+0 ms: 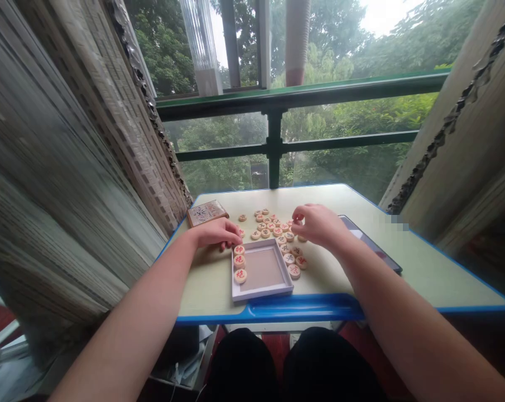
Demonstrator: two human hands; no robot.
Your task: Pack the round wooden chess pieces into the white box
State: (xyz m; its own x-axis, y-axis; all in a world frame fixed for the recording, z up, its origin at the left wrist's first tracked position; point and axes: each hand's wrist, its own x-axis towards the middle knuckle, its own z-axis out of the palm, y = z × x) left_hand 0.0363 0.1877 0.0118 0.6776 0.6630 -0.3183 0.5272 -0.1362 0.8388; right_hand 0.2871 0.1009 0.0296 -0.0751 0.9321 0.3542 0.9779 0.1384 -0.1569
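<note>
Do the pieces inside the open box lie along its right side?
No, the red-marked pieces in the open box form a column along its left side.

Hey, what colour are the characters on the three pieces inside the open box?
Red, on all three pieces in the open box; the head view shows it.

Bare arms both sides: left forearm point(143, 298) slants in from 7 o'clock, left hand point(219, 232) bent over, fingers toward 3ish. Right forearm point(388, 287) comes from 4-ish, right hand point(319, 224) kinda curled, fingertips facing 9 o'clock.
</note>
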